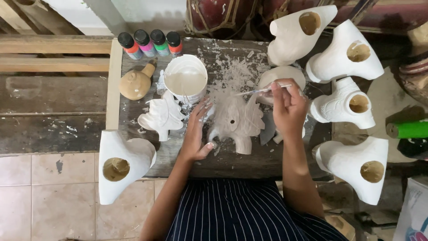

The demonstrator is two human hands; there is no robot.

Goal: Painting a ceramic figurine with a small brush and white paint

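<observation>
Right fingers (280, 91): pinching a thin brush (264, 90), tip over the carving.
Left fingers (201, 109): spread, steadying the carving (236, 119) at mid-table.
Progress: judging by colour, the carving is still mostly bare and pale tan, with white only partly on; coating looks early.
Cup (186, 79): one, white paint inside.
White leaf piece (161, 117): one, already coated.
White hollow forms (120, 164): five.
Paint bottles (150, 43): four.
Tan bird (137, 82): one, unpainted.
Table (232, 165): paint-spattered.

Four small paint bottles (150, 43) with black caps stand in a row at the far left edge of the table (232, 165), coloured orange, pink, green and red. A white bag (412, 214) with blue and pink print sits near right.
</observation>
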